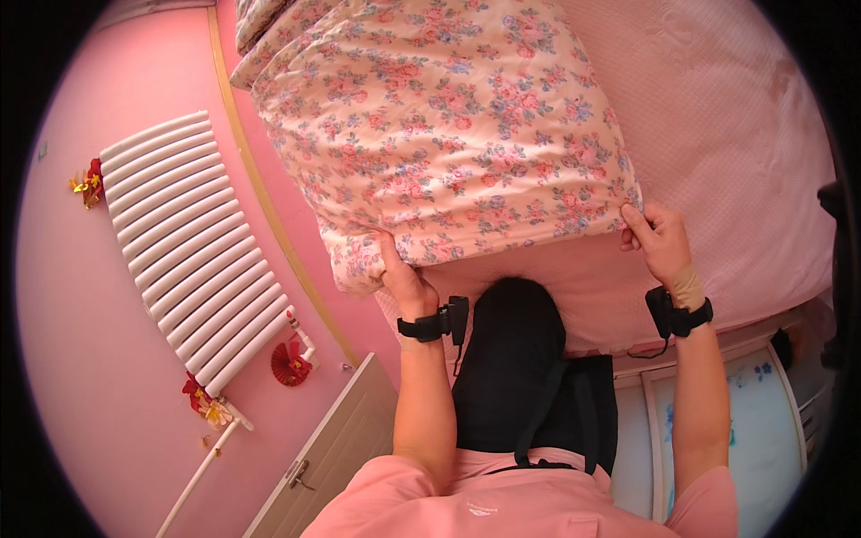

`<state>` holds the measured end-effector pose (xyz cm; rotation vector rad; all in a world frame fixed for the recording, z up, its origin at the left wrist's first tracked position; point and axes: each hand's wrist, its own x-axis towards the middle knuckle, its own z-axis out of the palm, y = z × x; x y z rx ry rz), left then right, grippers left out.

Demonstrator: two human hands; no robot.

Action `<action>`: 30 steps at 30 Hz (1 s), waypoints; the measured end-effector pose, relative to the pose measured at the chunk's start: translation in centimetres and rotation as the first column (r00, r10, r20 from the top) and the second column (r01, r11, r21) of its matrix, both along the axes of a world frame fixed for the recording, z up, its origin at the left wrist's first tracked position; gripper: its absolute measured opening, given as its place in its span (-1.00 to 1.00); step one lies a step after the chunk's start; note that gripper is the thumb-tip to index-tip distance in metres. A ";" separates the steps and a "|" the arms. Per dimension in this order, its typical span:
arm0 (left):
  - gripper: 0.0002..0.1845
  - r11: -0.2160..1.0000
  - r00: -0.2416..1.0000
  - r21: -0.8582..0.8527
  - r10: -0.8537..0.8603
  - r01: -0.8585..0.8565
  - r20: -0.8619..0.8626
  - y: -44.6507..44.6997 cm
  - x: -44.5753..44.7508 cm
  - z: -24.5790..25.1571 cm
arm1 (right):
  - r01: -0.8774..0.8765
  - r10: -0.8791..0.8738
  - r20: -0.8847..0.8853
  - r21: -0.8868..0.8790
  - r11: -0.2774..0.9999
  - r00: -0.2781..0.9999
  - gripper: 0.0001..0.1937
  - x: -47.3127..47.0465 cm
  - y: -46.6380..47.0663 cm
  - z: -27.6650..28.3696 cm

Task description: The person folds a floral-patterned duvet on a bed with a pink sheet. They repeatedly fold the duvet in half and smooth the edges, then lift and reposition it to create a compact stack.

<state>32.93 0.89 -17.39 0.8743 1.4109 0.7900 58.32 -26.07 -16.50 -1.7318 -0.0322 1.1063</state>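
Note:
A floral quilt [464,134], pale with pink roses and blue flowers, lies spread over a pink quilted bedspread [699,134]. My left hand [407,279] grips the quilt's near left corner, its thumb on top and the fingers hidden by the cloth. At the near right corner my right hand [658,239] pinches the quilt's edge between thumb and fingers. Between my hands the near edge runs fairly straight. Both wrists wear black straps with small devices. One of my knees, in black trousers [518,323], rests against or on the bed; which of these I cannot tell.
On the pink wall to the left hangs a white radiator [195,249] with red artificial flowers [290,363] by its pipe. A white door [329,450] with a metal handle stands at the lower left. Pale blue cabinet panels [740,430] are at the lower right.

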 end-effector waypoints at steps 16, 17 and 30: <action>-0.58 0.969 0.889 0.245 0.086 0.030 -0.450 3.3 -4.9 3.2 | 0.000 0.001 0.015 -0.031 1.000 1.000 -0.59 0.2 0.1 -0.5; -0.57 0.975 0.889 0.221 0.101 0.000 -0.447 3.2 -5.1 3.3 | 0.007 -0.006 0.014 -0.043 0.999 1.000 -0.59 0.2 0.0 -0.5; -0.42 0.971 0.857 0.237 0.086 0.043 -0.507 7.1 -14.3 2.9 | 0.085 -0.087 0.028 0.057 0.995 0.996 -0.57 -0.6 -2.7 0.6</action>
